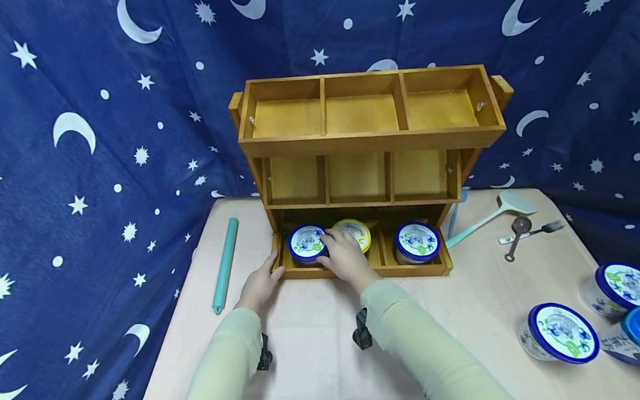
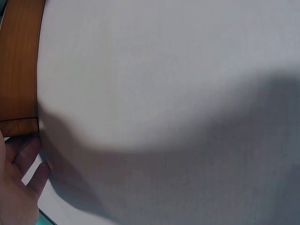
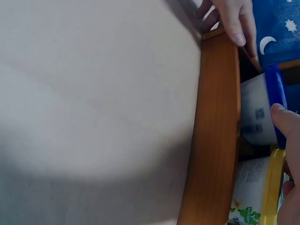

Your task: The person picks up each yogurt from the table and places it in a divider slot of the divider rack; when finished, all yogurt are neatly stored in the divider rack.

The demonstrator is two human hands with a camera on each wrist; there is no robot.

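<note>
In the head view my right hand (image 1: 349, 259) reaches into the bottom tray of a wooden rack (image 1: 358, 273). Its thumb and fingers grip the right edge of a blue-lidded tub (image 1: 306, 242) in the left part. Partly behind that hand sits a yellow-lidded tub (image 1: 360, 231). Seen from the right wrist, the blue-lidded tub (image 3: 258, 110) leans slightly, the thumb on its lid rim. My left hand (image 1: 260, 285) holds the tray's front left corner, thumb on one side of the wall and fingers outside. Another blue-lidded tub (image 1: 416, 243) stands at the tray's right end.
Two upper tiers (image 1: 366, 141) overhang the bottom tray. A teal roll (image 1: 226, 265) lies at left. To the right lie a pale green turner (image 1: 507, 205), a brown spoon (image 1: 519, 228) and a fork (image 1: 550, 227). Blue-lidded tubs (image 1: 564, 333) stand at the front right.
</note>
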